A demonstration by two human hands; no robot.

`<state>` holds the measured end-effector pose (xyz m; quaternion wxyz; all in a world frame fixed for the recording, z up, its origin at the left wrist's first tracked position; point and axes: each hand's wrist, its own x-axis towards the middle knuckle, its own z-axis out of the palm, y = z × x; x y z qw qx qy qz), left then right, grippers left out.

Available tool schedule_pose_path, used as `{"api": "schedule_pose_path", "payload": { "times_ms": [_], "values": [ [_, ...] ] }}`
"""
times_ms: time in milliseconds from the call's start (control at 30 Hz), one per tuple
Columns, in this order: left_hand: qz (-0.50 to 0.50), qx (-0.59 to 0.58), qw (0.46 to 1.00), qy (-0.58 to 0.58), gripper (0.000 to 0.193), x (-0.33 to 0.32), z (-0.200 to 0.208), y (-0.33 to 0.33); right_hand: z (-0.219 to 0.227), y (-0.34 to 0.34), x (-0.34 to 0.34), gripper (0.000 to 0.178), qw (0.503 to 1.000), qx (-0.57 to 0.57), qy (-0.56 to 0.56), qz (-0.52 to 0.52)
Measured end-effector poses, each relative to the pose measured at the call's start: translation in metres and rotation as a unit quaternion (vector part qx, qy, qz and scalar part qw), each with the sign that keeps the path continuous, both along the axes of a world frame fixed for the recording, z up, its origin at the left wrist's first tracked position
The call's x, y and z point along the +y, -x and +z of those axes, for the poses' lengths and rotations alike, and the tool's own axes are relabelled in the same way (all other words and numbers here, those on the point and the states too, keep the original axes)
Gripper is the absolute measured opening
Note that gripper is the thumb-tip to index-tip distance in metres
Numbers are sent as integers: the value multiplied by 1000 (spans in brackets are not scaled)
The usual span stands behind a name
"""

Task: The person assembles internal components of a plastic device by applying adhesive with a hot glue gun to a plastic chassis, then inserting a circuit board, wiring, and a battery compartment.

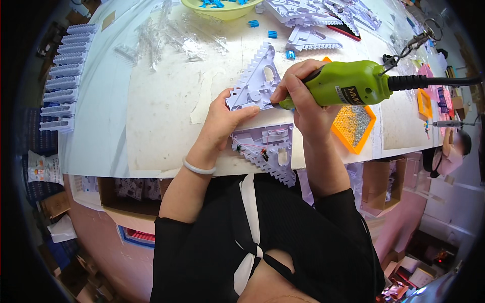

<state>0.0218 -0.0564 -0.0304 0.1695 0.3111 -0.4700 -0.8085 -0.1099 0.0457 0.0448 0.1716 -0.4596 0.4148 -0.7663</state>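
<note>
My right hand is closed around a green electric screwdriver, its black cord running off to the right. The tool's tip points left, down at a pale lavender plastic housing with a toothed edge. My left hand grips the near left corner of that housing, thumb on top. Just nearer to me lies a second toothed housing half, with thin red wires and small dark parts inside. An orange tray of small metal screws stands to the right, partly behind my right forearm.
Toothed lavender parts stand in a row at the left edge. Clear plastic pieces, a yellow bowl of blue parts and piled housings lie at the back. Cardboard boxes sit below the table edge. Another person is far right.
</note>
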Motion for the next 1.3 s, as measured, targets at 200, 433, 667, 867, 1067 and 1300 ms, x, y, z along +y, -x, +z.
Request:
{"api": "schedule_pose_path", "payload": {
  "times_ms": [200,433,667,867,1067,1300],
  "values": [
    [0,1,1000,0,54,0,-3,0,1,1,1,12,1000,13,-11,3],
    [1,2,1000,1,53,1,-1,2,2,-6,1,8,999,-16,-28,14],
    [-2,-2,1000,-5,52,3,6,3,3,0,2,10,998,-35,-40,22],
    [5,3,1000,1,52,2,1,3,-1,-1,1,9,998,-48,-42,19],
    [12,0,1000,-2,53,3,-1,3,9,-4,-9,8,995,-74,-62,-9],
    [0,-7,1000,3,55,2,-5,3,-1,1,-10,8,997,-43,-71,2]
  ]
}}
